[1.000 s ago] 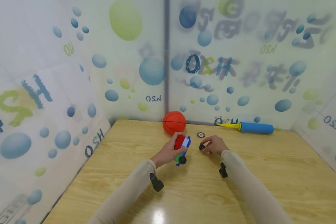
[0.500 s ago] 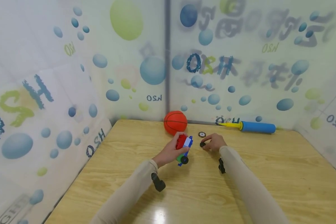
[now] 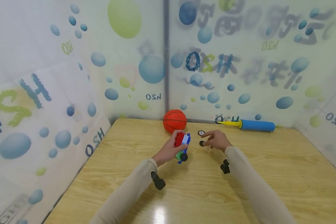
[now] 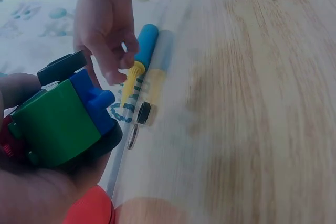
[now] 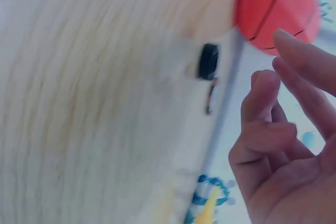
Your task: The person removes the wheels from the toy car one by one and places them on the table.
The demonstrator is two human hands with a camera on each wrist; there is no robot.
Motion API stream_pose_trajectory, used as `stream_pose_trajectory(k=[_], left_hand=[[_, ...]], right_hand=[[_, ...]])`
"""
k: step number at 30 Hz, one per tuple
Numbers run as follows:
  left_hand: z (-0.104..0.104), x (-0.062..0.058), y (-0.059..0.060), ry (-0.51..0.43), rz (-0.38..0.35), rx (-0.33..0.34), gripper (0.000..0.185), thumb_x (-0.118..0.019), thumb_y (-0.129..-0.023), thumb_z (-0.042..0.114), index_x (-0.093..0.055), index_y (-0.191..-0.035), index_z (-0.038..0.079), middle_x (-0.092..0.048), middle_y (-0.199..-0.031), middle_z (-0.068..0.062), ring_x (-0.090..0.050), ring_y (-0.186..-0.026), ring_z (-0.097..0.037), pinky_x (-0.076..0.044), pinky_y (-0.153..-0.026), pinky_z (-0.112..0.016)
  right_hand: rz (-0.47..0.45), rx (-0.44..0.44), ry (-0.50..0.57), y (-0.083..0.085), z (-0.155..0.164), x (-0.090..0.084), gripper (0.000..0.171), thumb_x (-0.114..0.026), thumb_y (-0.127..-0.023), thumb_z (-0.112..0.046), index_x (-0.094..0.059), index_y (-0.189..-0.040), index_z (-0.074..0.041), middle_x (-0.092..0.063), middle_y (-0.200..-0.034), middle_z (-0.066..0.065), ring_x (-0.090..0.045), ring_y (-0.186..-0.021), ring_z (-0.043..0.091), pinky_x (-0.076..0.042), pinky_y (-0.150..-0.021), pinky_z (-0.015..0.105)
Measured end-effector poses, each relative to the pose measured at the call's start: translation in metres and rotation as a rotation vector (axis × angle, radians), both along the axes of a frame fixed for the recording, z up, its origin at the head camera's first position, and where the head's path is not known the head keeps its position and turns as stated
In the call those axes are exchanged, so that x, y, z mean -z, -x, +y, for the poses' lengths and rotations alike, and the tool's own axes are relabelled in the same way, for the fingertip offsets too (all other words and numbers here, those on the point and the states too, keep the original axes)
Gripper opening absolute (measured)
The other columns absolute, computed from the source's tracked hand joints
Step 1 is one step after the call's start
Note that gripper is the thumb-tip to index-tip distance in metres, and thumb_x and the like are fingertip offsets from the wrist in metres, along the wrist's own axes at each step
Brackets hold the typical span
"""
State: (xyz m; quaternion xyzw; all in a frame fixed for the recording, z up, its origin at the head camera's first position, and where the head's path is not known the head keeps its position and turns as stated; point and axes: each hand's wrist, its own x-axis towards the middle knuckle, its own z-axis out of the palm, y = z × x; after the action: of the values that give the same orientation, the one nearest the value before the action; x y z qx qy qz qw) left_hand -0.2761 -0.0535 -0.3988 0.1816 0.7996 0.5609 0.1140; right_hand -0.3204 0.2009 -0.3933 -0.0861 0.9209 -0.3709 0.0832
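left grip (image 3: 168,151) holds toy car (image 3: 183,146) | basketball (image 3: 175,120) behind | pump (image 3: 253,125) far right

Red, green and blue toy truck (image 3: 182,146), black loose wheel (image 3: 202,143), orange ball (image 3: 175,121) with black lines, blue-and-yellow pump (image 3: 250,125)

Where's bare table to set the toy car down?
Bare wood spans the near table between the sleeves, and both outer sides. Crowded at the far edge: ball, toy car in the left hand, small wheel, disc, right hand, pump.
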Motion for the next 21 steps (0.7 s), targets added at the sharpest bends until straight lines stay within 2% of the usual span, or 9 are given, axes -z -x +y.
stream_pose_trajectory(k=[4,7,13,17,21], left_hand=[[0.000,0.001,0.002,-0.020,-0.012,-0.034,0.049,-0.060,-0.101,0.029,-0.032,-0.141,0.032,-0.048,-0.137,-0.013,-0.053,-0.118,-0.030,-0.054,-0.092,-0.041],[0.002,0.001,0.004,-0.029,-0.026,-0.059,0.049,-0.060,-0.101,0.031,-0.032,-0.141,0.035,-0.048,-0.137,-0.012,-0.053,-0.119,-0.030,-0.053,-0.095,-0.042],[0.005,0.002,0.006,-0.076,-0.038,-0.090,0.049,-0.059,-0.101,0.031,-0.030,-0.141,0.031,-0.047,-0.138,-0.013,-0.053,-0.120,-0.030,-0.051,-0.098,-0.043],[0.008,0.003,0.006,-0.113,-0.034,-0.123,0.047,-0.058,-0.101,0.032,-0.031,-0.139,0.029,-0.047,-0.137,-0.013,-0.053,-0.120,-0.031,-0.049,-0.100,-0.043],[0.011,0.003,0.006,-0.161,-0.030,-0.158,0.044,-0.058,-0.101,0.032,-0.032,-0.137,0.029,-0.049,-0.135,-0.011,-0.053,-0.120,-0.030,-0.046,-0.101,-0.042]], right_hand=[[0.029,-0.027,0.079,-0.011,-0.003,-0.009,0.038,-0.071,-0.093,-0.017,-0.066,-0.129,-0.005,-0.075,-0.103,0.016,-0.068,-0.091,0.034,-0.054,-0.078,0.039],[0.044,-0.050,0.145,-0.019,-0.004,-0.012,0.038,-0.071,-0.093,-0.019,-0.066,-0.129,-0.007,-0.073,-0.107,0.015,-0.067,-0.099,0.033,-0.053,-0.085,0.043],[0.059,-0.148,0.293,-0.036,-0.008,-0.016,0.037,-0.072,-0.093,-0.023,-0.068,-0.127,-0.012,-0.072,-0.112,0.015,-0.065,-0.100,0.022,-0.054,-0.082,0.037],[0.043,-0.207,0.362,-0.044,-0.014,-0.016,0.036,-0.072,-0.092,-0.023,-0.068,-0.126,-0.013,-0.069,-0.114,0.018,-0.065,-0.099,0.023,-0.054,-0.082,0.038],[0.029,-0.262,0.385,-0.050,-0.022,-0.012,0.036,-0.071,-0.093,-0.021,-0.067,-0.127,-0.012,-0.069,-0.115,0.019,-0.065,-0.099,0.024,-0.054,-0.082,0.037]])
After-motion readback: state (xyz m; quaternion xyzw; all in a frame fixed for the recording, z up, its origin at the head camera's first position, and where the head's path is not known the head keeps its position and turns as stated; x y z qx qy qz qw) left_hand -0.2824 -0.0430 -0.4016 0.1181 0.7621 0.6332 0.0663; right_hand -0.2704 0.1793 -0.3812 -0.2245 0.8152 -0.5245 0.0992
